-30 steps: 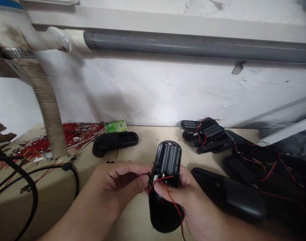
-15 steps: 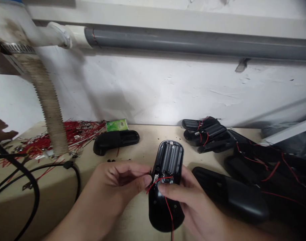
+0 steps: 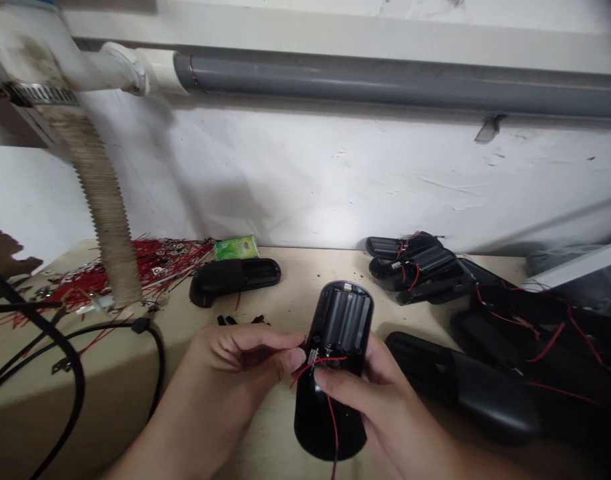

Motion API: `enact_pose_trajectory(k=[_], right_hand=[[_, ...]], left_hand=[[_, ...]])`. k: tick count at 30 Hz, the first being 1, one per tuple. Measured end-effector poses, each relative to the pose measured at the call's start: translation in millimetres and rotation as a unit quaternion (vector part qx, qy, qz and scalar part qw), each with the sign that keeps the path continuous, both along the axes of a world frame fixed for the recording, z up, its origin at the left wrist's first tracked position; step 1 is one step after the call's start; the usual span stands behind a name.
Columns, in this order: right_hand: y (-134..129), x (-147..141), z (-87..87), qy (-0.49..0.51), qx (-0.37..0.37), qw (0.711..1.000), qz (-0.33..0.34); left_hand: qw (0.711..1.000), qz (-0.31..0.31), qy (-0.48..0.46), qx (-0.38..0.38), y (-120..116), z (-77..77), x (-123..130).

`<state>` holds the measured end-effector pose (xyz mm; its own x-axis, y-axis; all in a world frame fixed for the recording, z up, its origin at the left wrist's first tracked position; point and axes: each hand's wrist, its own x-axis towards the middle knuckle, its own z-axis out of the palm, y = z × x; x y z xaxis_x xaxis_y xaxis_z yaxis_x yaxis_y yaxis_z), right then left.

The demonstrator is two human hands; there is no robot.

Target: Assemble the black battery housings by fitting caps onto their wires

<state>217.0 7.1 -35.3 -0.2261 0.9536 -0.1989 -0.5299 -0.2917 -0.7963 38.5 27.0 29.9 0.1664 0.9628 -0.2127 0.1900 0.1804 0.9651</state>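
Observation:
A black plastic housing with a battery compartment (image 3: 341, 320) stands tilted in front of me. My right hand (image 3: 370, 383) grips it from the right side, with the thumb lying across its front. Red wires (image 3: 334, 417) run over the housing, one short length crossing near the thumb and another hanging down. By a small white part (image 3: 313, 357), the thumb and forefinger of my left hand (image 3: 258, 367) are pinched together at the housing's left edge. What sits between those fingertips is too small to make out.
Another black housing (image 3: 235, 281) lies behind my left hand, next to a green packet (image 3: 237, 247). Red wires with metal tabs (image 3: 155, 260) are heaped at the left, by a ribbed hose (image 3: 103, 207) and a black cable (image 3: 160, 360). More black housings (image 3: 420, 263) pile up on the right.
The housing's top has tilted slightly to the right and its lower end slightly left. My left hand keeps its pinch at the edge; the view has shifted a little.

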Motion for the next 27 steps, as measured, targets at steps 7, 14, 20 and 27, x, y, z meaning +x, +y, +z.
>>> enact_pose_trajectory(k=[7, 14, 20, 27], right_hand=[[-3.0, -0.1, -7.1, -0.042, 0.032, 0.999, -0.006], [-0.9, 0.4, 0.2, -0.009, -0.009, 1.0, -0.008], [1.3, 2.3, 4.2, 0.029, -0.014, 0.999, 0.002], [2.2, 11.2, 9.0, 0.091, -0.011, 0.991, 0.098]], left_hand=[[1.0, -0.009, -0.004, -0.005, -1.1, -2.3, -2.4], [1.0, -0.012, 0.005, -0.022, -1.4, 4.5, 0.0], [0.998, -0.052, -0.026, -0.019, 0.5, 0.5, -2.1], [0.985, -0.133, -0.098, -0.044, 7.7, 1.2, -7.7]])
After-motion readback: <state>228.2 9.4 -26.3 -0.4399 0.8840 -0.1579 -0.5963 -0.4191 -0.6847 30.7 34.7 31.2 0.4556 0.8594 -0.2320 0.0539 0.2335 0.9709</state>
